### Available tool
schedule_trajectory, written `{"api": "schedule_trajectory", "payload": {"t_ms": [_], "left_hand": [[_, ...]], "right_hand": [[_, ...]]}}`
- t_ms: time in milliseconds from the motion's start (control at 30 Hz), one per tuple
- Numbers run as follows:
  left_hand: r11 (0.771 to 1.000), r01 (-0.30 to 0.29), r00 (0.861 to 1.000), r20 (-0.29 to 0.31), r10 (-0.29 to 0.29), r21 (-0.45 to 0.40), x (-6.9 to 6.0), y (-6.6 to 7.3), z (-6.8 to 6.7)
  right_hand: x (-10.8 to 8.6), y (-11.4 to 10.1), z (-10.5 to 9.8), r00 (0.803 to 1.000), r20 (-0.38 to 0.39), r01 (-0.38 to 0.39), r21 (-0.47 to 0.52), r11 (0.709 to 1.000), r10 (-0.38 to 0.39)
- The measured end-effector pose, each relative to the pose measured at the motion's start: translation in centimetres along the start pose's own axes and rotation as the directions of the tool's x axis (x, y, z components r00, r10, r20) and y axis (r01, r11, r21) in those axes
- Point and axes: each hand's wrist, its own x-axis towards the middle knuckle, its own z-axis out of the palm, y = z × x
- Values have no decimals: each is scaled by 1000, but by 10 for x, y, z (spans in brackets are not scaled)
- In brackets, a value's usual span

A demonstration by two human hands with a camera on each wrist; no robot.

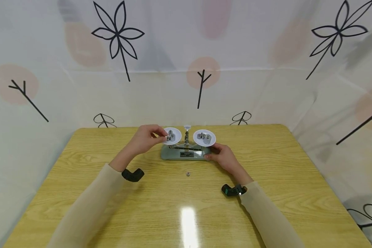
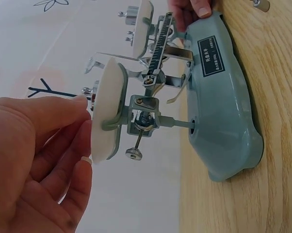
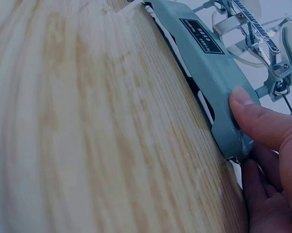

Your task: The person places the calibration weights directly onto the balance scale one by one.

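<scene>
A pale green two-pan balance (image 1: 170, 154) stands near the table's far edge, white pans raised on either side. Several knobbed metal weights sit in the left pan (image 1: 178, 134), and more lie in the right pan (image 1: 212, 137). At the left pan's outer rim, my left hand (image 1: 145, 139) pinches a small weight (image 1: 168, 138), partly hidden by the fingertips in the left wrist view. My right hand (image 1: 225, 157) grips the right end of the base, thumb (image 3: 248, 104) on its front face and fingers behind.
A lone small weight (image 1: 188, 174) stands on the wooden table (image 1: 161, 206) in front of the balance. Behind the table hangs a pale cloth (image 1: 161, 93) printed with plants. Black wrist bands (image 1: 132, 175) are worn on both arms.
</scene>
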Motion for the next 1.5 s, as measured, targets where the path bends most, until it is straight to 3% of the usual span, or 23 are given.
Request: {"api": "schedule_trajectory", "payload": {"t_ms": [233, 433, 633, 800, 1000, 1167, 1300, 1500], "left_hand": [[998, -26, 1000, -10, 26, -49, -15, 2, -3], [993, -57, 998, -5, 56, -101, -30, 3, 6], [980, -101, 993, 49, 111, -171, -42, 3, 27], [977, -103, 986, 110, 125, -189, -49, 2, 53], [976, -16, 988, 148, 49, -218, -58, -5, 86], [963, 44, 986, 168, 1, -267, -57, -12, 111], [953, 49, 983, 185, 7, -299, -57, -15, 122], [959, 28, 988, 153, 17, -283, -55, -14, 126]], "right_hand": [[0, 0, 1, 1000, 1, 0, 1, 1000, 0], [0, -1, 0, 1000, 4, -2, -10, 1000, 2], [1, 0, -1, 1000, 1, 5, -10, 1000, -5], [1, 1, -1, 1000, -11, 5, -10, 1000, -5], [0, 1, -1, 1000, 3, 9, -1, 1000, -9], [-1, 1, -3, 1000, -18, 13, -33, 999, -13], [0, 0, -3, 1000, -20, 23, -33, 999, -24], [0, 0, 1, 999, -26, 25, -21, 999, -25]]}}
